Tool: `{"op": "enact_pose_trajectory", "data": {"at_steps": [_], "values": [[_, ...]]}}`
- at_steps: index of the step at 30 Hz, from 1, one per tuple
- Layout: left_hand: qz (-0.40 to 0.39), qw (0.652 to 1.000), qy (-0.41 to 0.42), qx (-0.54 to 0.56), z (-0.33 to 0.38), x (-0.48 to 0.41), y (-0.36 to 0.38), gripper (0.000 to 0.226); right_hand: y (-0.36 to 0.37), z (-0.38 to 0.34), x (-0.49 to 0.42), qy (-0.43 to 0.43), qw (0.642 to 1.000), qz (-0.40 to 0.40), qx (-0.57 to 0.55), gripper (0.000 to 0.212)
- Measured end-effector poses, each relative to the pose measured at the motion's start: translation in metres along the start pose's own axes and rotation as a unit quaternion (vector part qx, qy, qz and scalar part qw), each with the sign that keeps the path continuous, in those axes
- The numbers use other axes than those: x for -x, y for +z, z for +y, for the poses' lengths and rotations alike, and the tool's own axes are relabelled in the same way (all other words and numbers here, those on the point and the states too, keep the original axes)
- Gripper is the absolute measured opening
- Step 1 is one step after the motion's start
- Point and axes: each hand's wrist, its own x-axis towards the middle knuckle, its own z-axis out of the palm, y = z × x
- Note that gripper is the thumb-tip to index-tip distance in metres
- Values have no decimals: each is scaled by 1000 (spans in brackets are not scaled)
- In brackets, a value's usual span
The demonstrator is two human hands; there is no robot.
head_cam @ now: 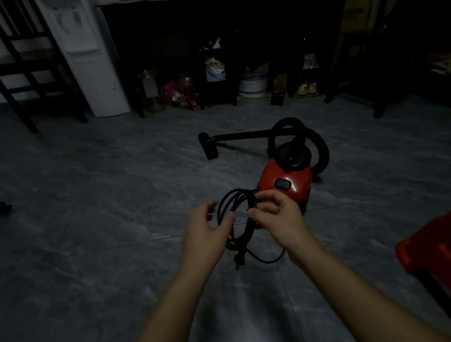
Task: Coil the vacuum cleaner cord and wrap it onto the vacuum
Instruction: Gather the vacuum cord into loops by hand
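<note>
A small red vacuum cleaner [286, 183] with a black top sits on the grey tiled floor, its black hose [318, 145] looped behind it and the wand [238, 135] lying to the left. Just in front of it, a black cord [235, 200] hangs in several loops between my hands, with the plug [239, 260] dangling below. My right hand [275, 213] pinches the loops on their right side. My left hand [207, 227] is inside the coil's left side, fingers relaxed and blurred, with strands running over the fingers.
A dark cabinet [227, 32] with clutter beneath it spans the back wall. A white water dispenser [83, 52] and a dark chair [24, 69] stand at the back left. A red stool [447, 257] is close at my right. Another chair [389, 53] stands back right.
</note>
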Motion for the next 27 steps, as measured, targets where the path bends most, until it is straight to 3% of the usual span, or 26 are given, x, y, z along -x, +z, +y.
{"op": "enact_pose_trajectory", "data": {"at_steps": [3, 5, 10, 13, 16, 20, 24, 27], "values": [[-150, 987, 31, 50, 10, 9, 3, 30, 1, 3, -1, 0, 1000, -1, 9, 29], [-183, 982, 53, 20, 8, 14, 6, 41, 1, 4, -2, -2, 1000, 6, 10, 28], [-144, 987, 69, 2, 6, 13, 6, 44, 1, 3, -1, -6, 1000, -6, -8, 29], [-137, 986, 68, 68, 7, 7, 1, 34, 0, 3, -2, -20, 1000, -19, 5, 27], [-137, 978, -9, 159, 10, 1, -8, 26, -5, 6, -5, -55, 996, -27, 68, 31], [-123, 955, -86, 254, 9, -5, -19, 22, -15, 15, -11, -94, 984, 21, 150, 27], [-142, 921, -116, 344, 12, -9, -28, 14, -26, 20, -18, -106, 976, 53, 183, 25], [-154, 918, -119, 345, 12, -8, -30, 13, -28, 26, -22, -101, 969, 54, 217, 22]]}}
